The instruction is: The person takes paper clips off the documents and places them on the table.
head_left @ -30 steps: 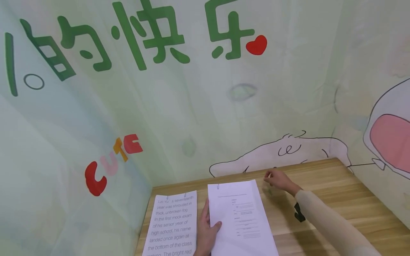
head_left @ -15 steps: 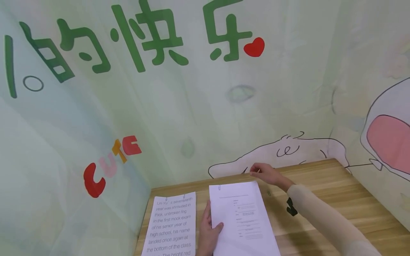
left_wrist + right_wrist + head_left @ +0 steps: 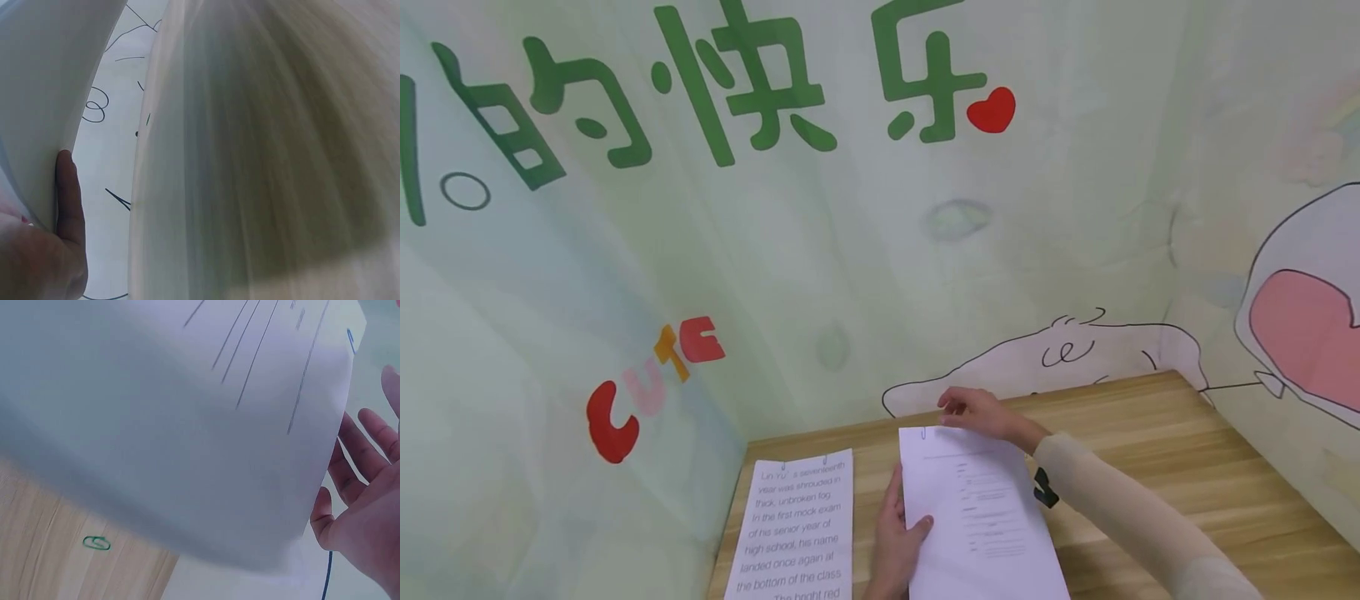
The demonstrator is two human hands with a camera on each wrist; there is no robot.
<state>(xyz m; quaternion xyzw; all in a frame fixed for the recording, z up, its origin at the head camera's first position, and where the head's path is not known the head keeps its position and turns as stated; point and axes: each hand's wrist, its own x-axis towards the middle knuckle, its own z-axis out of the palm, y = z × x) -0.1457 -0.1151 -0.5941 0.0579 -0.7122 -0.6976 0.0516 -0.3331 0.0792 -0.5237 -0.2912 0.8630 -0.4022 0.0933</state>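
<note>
My left hand (image 3: 898, 546) grips a white printed paper stack (image 3: 955, 525) by its left edge, thumb on the front and fingers behind. The stack stands tilted up off the table. At its top left corner is a paper clip (image 3: 924, 432), which shows blue in the right wrist view. My right hand (image 3: 981, 414) is at the top edge, close to the clip, its fingers relaxed and apart with nothing pinched. In the right wrist view, some of those fingers (image 3: 378, 440) are partly hidden behind the paper's edge. The left wrist view shows my left hand (image 3: 37, 256) against the paper's back.
A second printed sheet (image 3: 793, 533) with large text and two clips at its top lies on the left. On the wooden table (image 3: 1150, 450) lies a loose green paper clip (image 3: 97, 542). A printed cloth wall (image 3: 820, 250) stands behind the table.
My right hand has moved left, from beside the paper stack to over its top edge near the clip. The left hand keeps its grip, and the stack has shifted slightly right in view.
</note>
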